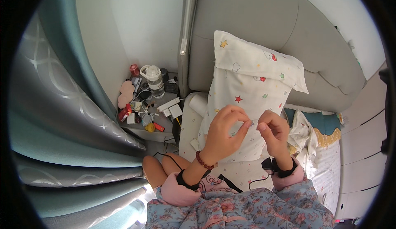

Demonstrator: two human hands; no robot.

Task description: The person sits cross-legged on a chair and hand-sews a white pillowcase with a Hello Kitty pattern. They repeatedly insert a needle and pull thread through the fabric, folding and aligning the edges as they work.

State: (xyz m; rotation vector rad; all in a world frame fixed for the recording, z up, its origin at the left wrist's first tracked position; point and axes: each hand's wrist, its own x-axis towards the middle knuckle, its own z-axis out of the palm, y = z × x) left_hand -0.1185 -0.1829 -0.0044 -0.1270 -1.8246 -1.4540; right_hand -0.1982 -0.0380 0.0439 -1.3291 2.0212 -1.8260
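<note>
My left hand (pixel 229 133) is raised over the pillow, its thumb and index fingertips pinched together. Beside it, a small gap away, my right hand (pixel 273 133) has curled fingers and its thumb close against the index finger. Anything between the fingertips of either hand is too small to make out. Below them a white pillow (pixel 247 86), printed with stars and cartoon cats, leans against the grey padded headboard (pixel 241 15). A folded flap of its cover crosses the upper part. A bead bracelet (pixel 202 161) circles my left wrist, and black straps sit on both forearms.
On the left, a bedside table (pixel 167 102) carries a clear water bottle (pixel 154 82), cables, a white power strip (pixel 168 104) and small items. A white roll (pixel 198 104) lies beside the pillow. Crumpled cloth (pixel 301 133) lies on the right. Curtains (pixel 62 105) hang at far left.
</note>
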